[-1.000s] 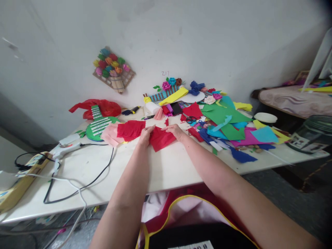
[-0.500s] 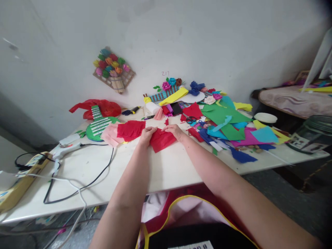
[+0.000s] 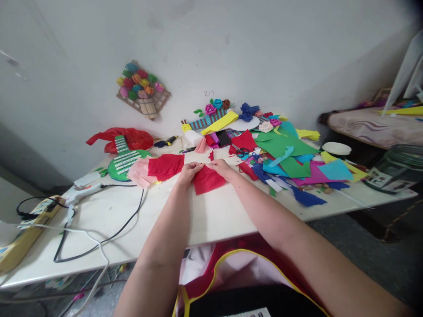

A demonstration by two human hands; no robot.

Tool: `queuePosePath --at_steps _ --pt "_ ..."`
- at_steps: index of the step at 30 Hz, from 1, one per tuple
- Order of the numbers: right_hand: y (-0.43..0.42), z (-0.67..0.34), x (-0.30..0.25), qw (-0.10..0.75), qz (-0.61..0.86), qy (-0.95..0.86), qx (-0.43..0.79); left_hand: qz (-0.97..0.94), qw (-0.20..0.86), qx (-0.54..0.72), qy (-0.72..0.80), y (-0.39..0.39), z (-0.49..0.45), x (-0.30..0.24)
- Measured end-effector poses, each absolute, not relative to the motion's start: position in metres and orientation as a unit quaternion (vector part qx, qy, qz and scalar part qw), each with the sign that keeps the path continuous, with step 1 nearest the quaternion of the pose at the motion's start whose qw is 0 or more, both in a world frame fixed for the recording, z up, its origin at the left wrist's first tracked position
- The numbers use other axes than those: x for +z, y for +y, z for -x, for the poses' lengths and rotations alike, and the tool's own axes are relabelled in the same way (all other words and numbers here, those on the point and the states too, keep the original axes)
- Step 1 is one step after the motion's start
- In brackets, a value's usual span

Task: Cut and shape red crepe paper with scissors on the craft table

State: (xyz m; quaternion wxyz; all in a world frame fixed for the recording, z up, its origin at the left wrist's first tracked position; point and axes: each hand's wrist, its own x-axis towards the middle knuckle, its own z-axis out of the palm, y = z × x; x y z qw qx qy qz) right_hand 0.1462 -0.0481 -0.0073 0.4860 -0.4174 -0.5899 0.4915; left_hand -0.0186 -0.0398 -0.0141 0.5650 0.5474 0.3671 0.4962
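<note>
A piece of red crepe paper [image 3: 209, 181] hangs from my fingers just over the white table. My left hand [image 3: 191, 171] pinches its upper left edge, and my right hand [image 3: 220, 168] pinches the upper edge on the other side. The fingertips of both hands nearly meet at the top of the paper. Just left of my left hand lies another red crepe paper piece [image 3: 166, 166], partly over a pale pink crepe piece [image 3: 142, 171]. Scissors [image 3: 242, 152] with dark handles rest beyond my right hand on red paper.
On the left are a green guitar-shaped craft [image 3: 125, 165], a glue gun [image 3: 86, 192] with its black cord, and a power strip [image 3: 36, 229]. Coloured paper scraps [image 3: 287, 145] pile up on the right, near a glass jar [image 3: 396, 169]. A paper flower craft [image 3: 143, 88] hangs on the wall.
My right hand has moved slightly left, bringing its fingertips closer to my left hand's along the red paper's top edge. The whole view has shifted a little.
</note>
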Motion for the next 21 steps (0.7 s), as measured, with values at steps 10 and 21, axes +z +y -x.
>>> queuePosePath --at_steps 10,21 --pt "-0.0466 -0.1468 -0.0082 0.497 0.441 -0.595 0.452 -0.512 0.596 0.483 0.386 -0.0408 0.0196 -0.0094" --pt "-0.0466 -0.1462 -0.0080 0.504 0.432 -0.584 0.467 -0.522 0.596 0.482 0.375 -0.0383 0.0206 -0.0131"
